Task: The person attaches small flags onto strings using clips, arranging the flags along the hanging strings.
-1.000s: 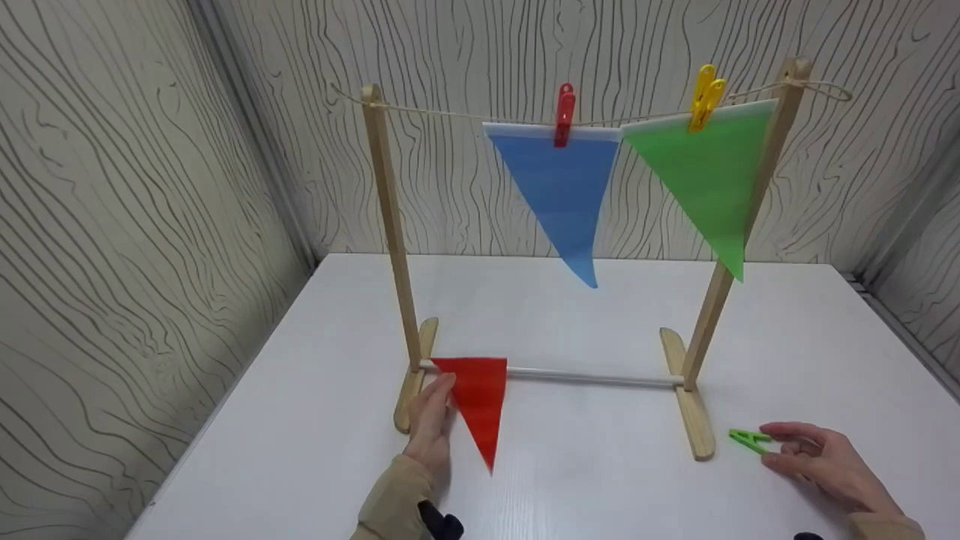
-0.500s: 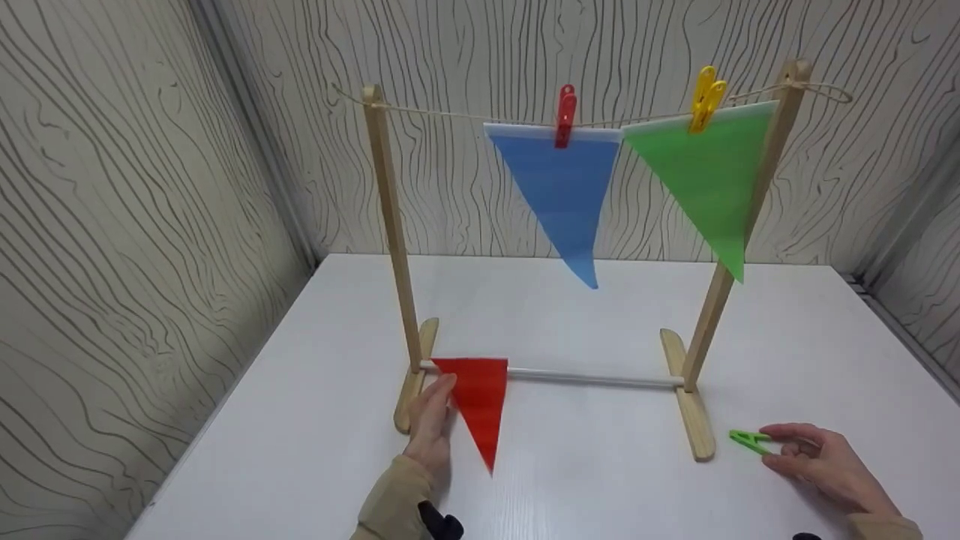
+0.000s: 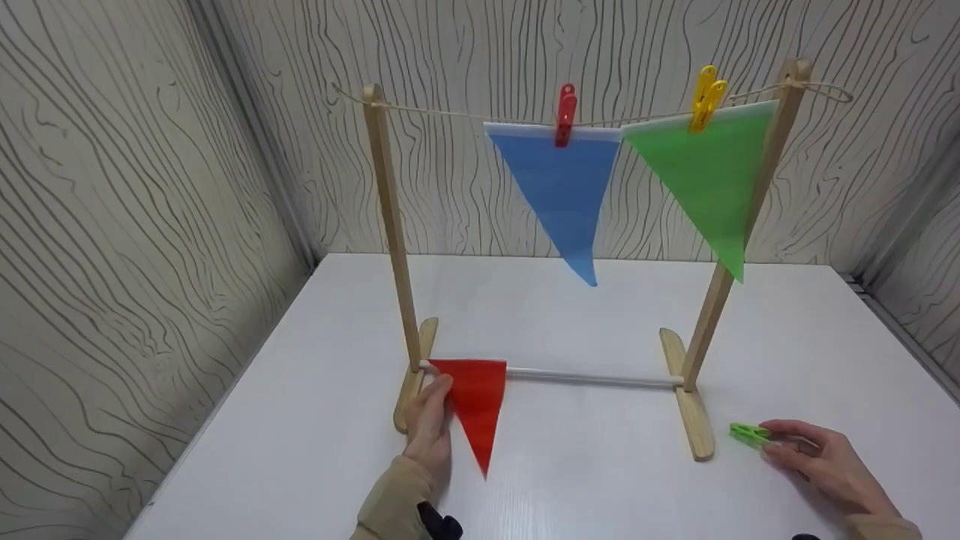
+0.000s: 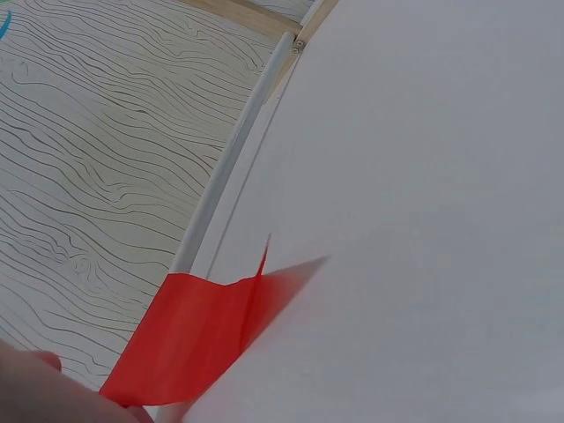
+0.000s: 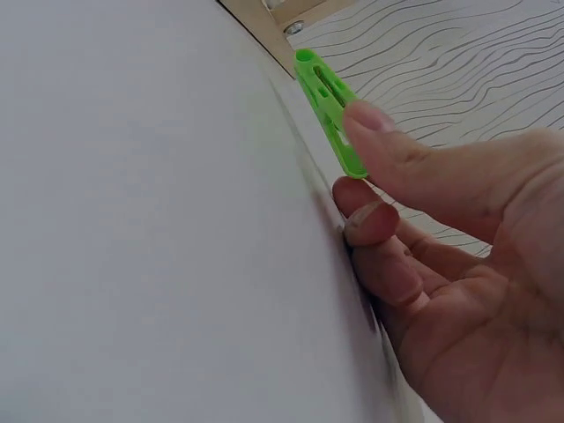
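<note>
In the head view my left hand point(image 3: 430, 426) pinches a red triangular pennant point(image 3: 478, 397) near its upper left corner, beside the stand's left foot. The pennant's tip points down toward the table. My right hand point(image 3: 817, 461), at the lower right, pinches a green clothespin point(image 3: 748, 434) between thumb and fingers, just above the table. The right wrist view shows the thumb over the clothespin's side. A blue pennant point(image 3: 559, 195) hangs from a string point(image 3: 442, 114) by a red clothespin point(image 3: 565, 115). To its right a green pennant point(image 3: 709, 180) hangs by yellow clothespins point(image 3: 706, 100).
The string runs between two wooden posts, left point(image 3: 394, 232) and right point(image 3: 780, 142). Wooden feet point(image 3: 696, 420) stand on the white table point(image 3: 585, 465), joined by a white rod point(image 3: 592, 376). Wood-patterned panels point(image 3: 150, 262) enclose the table at the back and sides.
The green clothespin has turned in my right fingers, from its spread side profile to a flatter view. The red pennant has shifted slightly, its tip a little to the left and lower.
</note>
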Demonstrator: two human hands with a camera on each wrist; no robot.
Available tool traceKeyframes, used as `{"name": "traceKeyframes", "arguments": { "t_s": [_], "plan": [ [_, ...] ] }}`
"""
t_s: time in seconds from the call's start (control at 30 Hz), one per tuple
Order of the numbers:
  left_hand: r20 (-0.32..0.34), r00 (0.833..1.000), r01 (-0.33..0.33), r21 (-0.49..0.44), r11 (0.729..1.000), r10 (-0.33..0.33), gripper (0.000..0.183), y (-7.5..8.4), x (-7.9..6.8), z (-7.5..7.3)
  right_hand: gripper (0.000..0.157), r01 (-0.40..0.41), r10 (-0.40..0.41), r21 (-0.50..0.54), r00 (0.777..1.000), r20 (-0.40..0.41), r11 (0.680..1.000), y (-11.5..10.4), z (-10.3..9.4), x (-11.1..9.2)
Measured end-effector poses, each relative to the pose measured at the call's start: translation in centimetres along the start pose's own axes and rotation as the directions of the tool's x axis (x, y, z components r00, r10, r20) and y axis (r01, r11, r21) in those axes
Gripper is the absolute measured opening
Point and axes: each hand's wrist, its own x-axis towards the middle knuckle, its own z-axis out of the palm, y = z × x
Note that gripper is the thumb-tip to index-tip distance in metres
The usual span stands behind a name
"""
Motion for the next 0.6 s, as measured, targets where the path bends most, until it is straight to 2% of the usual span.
{"name": "traceKeyframes", "arguments": {
  "t_s": [0.13, 0.27, 0.37, 0.43, 0.53, 0.6],
  "plan": [
    [-0.011, 1.000, -0.020, -0.059, 0.998, 0.019, 0.047, -0.04, 0.09, 0.09, 0.059, 0.008, -0.007, 0.019, 1.000, -0.006, 1.000, -0.10, -0.02, -0.02],
    [-0.057, 0.997, -0.046, -0.057, 0.997, 0.043, 0.043, 0.07, 0.14, 0.35, 0.059, 0.006, -0.005, 0.029, 1.000, -0.021, 1.000, -0.25, 0.06, -0.11],
    [-0.093, 0.995, -0.047, -0.039, 0.998, 0.043, 0.044, 0.11, 0.04, 0.54, 0.061, -0.006, 0.009, 0.053, 0.999, -0.052, 0.999, -0.27, 0.10, -0.32],
    [-0.094, 0.995, -0.033, -0.053, 0.998, 0.028, 0.046, 0.15, -0.07, 0.66, 0.059, -0.021, 0.027, 0.089, 0.997, -0.071, 0.996, -0.26, 0.03, -0.44],
    [-0.100, 0.995, -0.025, -0.081, 0.996, 0.017, 0.050, 0.19, -0.14, 0.81, 0.048, -0.052, 0.069, 0.157, 0.992, -0.107, 0.986, -0.36, 0.02, -0.51],
    [-0.105, 0.994, -0.017, -0.107, 0.994, 0.006, 0.051, 0.24, -0.09, 0.87, 0.035, -0.072, 0.101, 0.218, 0.987, -0.124, 0.973, -0.49, 0.04, -0.48]
  ]
}}
